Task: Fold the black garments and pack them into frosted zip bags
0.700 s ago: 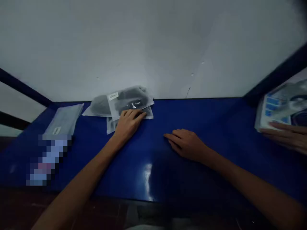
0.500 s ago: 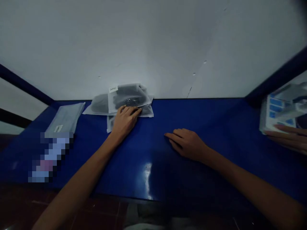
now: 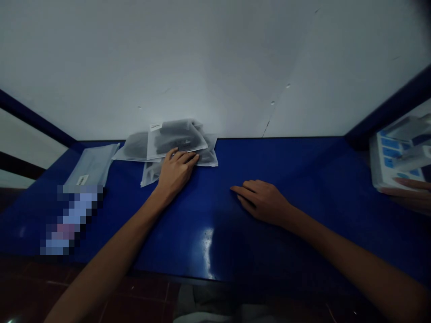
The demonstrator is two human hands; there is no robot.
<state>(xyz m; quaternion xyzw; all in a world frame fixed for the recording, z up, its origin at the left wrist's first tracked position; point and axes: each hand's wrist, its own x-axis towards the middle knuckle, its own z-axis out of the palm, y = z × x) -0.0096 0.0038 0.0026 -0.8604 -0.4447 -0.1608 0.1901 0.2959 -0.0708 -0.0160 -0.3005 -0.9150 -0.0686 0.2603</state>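
Observation:
Several frosted zip bags (image 3: 175, 137) with dark contents lie overlapped against the white wall, left of centre. The top one carries a small white label. My left hand (image 3: 177, 169) rests at their front edge, fingers apart and fingertips touching the bags, gripping nothing. My right hand (image 3: 261, 199) lies on the blue table (image 3: 218, 202) to the right of the bags, fingers slightly bent and apart, with nothing in it.
Another frosted bag (image 3: 92, 166) with a label lies at the left, beside a blurred-out pixelated item (image 3: 72, 222). At the right edge, another person's hand (image 3: 411, 190) touches a white-and-blue package (image 3: 387, 157). Blue side rails flank the white wall (image 3: 215, 67).
The top bags have shifted slightly left, and the lower ones have spread a little. At the right edge, the package and the other person's hand have moved slightly right. My hands are nearly unmoved.

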